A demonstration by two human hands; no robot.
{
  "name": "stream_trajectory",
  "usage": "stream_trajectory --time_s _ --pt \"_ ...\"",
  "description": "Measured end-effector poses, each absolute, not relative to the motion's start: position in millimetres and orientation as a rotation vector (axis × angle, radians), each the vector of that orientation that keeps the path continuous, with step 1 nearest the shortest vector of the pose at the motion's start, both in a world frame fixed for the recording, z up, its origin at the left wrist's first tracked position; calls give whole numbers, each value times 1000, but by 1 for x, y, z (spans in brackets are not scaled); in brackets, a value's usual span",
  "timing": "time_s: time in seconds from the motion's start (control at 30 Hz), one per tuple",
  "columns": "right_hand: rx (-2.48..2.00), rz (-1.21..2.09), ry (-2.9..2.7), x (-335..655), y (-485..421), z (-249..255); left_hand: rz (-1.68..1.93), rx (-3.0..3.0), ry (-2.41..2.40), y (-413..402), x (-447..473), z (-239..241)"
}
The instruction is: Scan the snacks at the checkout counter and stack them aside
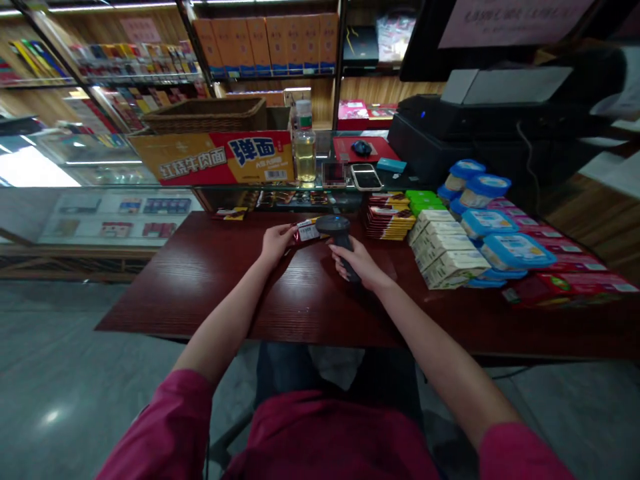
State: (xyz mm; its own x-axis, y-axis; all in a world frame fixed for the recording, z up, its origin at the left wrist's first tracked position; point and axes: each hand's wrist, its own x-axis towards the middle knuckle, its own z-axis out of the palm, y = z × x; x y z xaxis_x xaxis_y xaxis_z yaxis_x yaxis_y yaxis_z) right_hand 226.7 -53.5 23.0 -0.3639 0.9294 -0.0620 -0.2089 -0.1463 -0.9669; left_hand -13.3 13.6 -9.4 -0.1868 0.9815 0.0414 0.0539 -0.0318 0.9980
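My right hand (359,264) is wrapped round the handle of a dark handheld barcode scanner (338,232), whose head points at a small red packet with a white label (306,231). My left hand (277,243) grips that packet at its left end, just above the dark red table (210,287). Scanner head and packet almost touch.
Stacked red-and-yellow packets (389,217), green packs (423,197), white boxes (443,248), blue-lidded tubs (505,240) and red packages (570,280) fill the table's right. Behind stand a glass counter with a noodle carton (220,157), a bottle (305,150), a phone (366,177) and a black register (480,127).
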Motion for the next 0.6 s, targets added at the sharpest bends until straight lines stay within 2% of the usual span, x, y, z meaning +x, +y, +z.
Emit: stream_trajectory --time_s 0.6 --pt "-892 1725 -1149 211 -56 17 1430 1339 1447 14 -30 -14"
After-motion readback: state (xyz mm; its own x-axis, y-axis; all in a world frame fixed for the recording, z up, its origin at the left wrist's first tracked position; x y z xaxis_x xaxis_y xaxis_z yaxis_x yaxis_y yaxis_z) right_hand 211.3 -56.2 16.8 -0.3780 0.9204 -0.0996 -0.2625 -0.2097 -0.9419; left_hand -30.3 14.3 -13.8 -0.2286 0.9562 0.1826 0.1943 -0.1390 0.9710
